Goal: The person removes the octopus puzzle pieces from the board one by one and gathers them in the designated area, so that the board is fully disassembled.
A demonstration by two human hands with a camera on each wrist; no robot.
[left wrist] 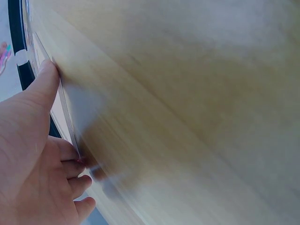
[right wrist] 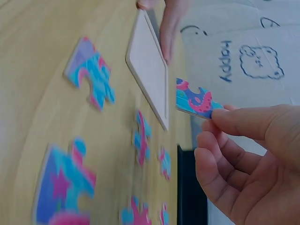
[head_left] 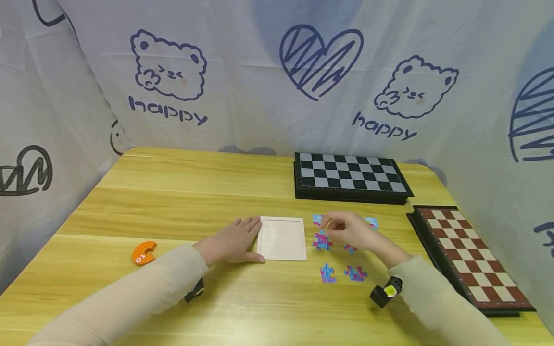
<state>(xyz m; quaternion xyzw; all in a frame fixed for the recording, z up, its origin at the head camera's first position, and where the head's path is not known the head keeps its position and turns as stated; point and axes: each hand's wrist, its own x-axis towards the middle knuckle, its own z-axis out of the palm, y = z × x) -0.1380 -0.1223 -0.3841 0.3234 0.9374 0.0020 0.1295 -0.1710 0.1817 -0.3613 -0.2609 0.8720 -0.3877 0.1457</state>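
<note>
Blue-pink puzzle piece pinched in right hand, lifted just right of white tray at frame centre; left hand flat, fingers straight, steadying tray's left edge.

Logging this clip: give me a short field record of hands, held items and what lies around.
left hand: rests flat against the tray's left edge
right hand: pinches a puzzle piece
tray: white, empty, flat on table
loose pieces: right of tray
chessboards: two, far and right
orange piece: left
</note>
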